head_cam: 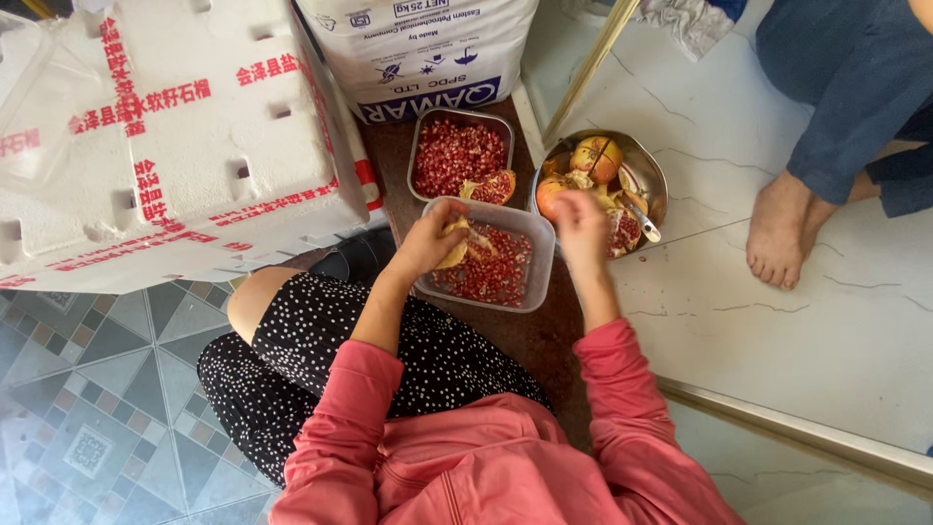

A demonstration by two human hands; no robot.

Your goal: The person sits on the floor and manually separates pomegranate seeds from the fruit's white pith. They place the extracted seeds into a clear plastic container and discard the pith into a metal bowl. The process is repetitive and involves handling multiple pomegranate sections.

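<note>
My left hand (431, 236) holds a yellowish piece of pomegranate (457, 245) over a clear plastic tub (537, 255) partly filled with red seeds. My right hand (581, 226) hovers at the edge of a round metal bowl (649, 167), fingers bunched; I cannot tell whether it grips anything. The bowl holds pomegranate halves, peel and a metal spoon (643, 225). Behind the tub stands a rectangular metal tray (419, 148) of seeds with a cut pomegranate piece (492, 187) in it.
A large white foam box (165, 136) with red tape stands at the left. A white sack (418, 49) leans behind the tray. Another person's bare foot (777, 233) and blue trouser leg rest on the marble floor at the right. Patterned tiles lie at lower left.
</note>
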